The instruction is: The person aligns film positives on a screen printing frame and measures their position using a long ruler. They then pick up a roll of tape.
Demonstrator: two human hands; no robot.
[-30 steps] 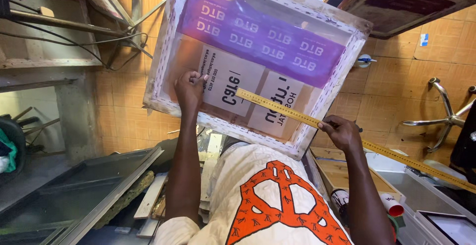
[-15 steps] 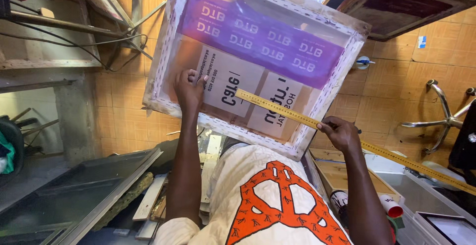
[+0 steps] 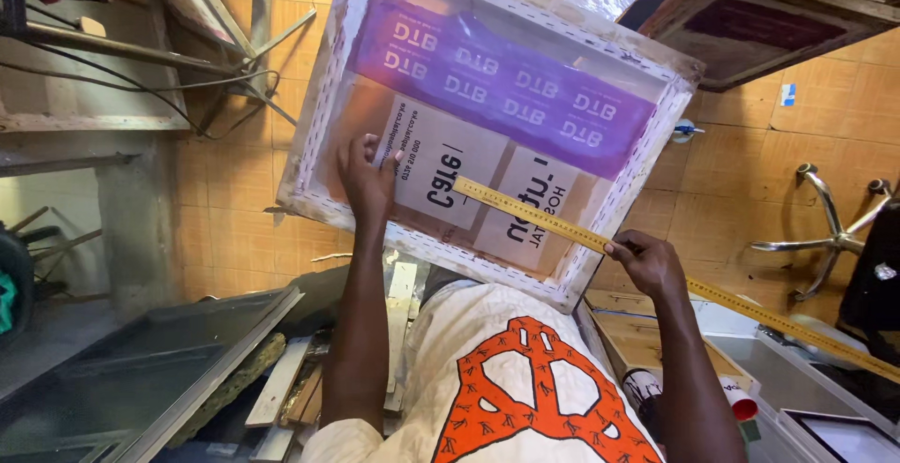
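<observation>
Head view shows your left hand point(image 3: 367, 180) flat, fingers spread, on the mesh of a white-edged printing screen frame point(image 3: 319, 116) propped before you. Your right hand point(image 3: 647, 264) pinches a long yellow ruler point(image 3: 530, 212) at the frame's lower right rim. From those pinching fingers the ruler's long axis runs up-left towards your left fingertips, which lie nearer its tip.

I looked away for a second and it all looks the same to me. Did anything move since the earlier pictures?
Hardly anything. The left hand is still pressed flat on the screen, and the right hand still holds the yellow ruler slanted across the frame's lower part. Nothing was picked up or let go. The frame, the white sheets under the mesh and the purple band sit as before.
</observation>
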